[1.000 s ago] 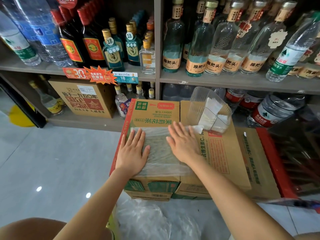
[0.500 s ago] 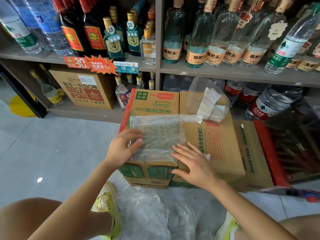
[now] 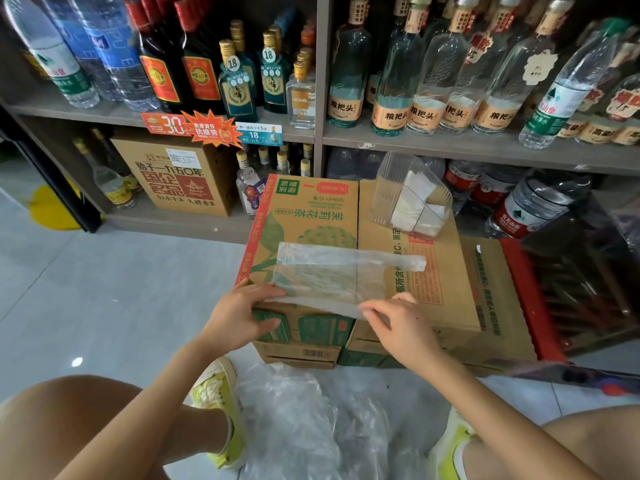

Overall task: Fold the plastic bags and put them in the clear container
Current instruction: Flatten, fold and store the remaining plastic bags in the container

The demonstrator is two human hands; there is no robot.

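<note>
A thin clear plastic bag (image 3: pixel 332 271) lies flat on top of two cardboard boxes (image 3: pixel 440 258). My left hand (image 3: pixel 239 317) pinches the bag's near left corner at the box edge. My right hand (image 3: pixel 398 323) pinches the near right edge, which is lifted slightly off the box. The clear container (image 3: pixel 391 181) sits tilted at the back of the right box, with several folded white bags (image 3: pixel 415 206) inside it. A heap of loose crumpled plastic bags (image 3: pixel 311 417) lies on the floor between my feet.
Shelves (image 3: pixel 450 147) packed with glass and plastic bottles stand right behind the boxes. A brown carton (image 3: pixel 176 174) sits on the lower left shelf. A red crate (image 3: pixel 530 289) stands to the right of the boxes. Grey tiled floor (image 3: pixel 121 289) stretches to the left.
Both hands left the flat bag's middle and came back to its near edge. They now pinch that edge, and it has risen a little off the box.
</note>
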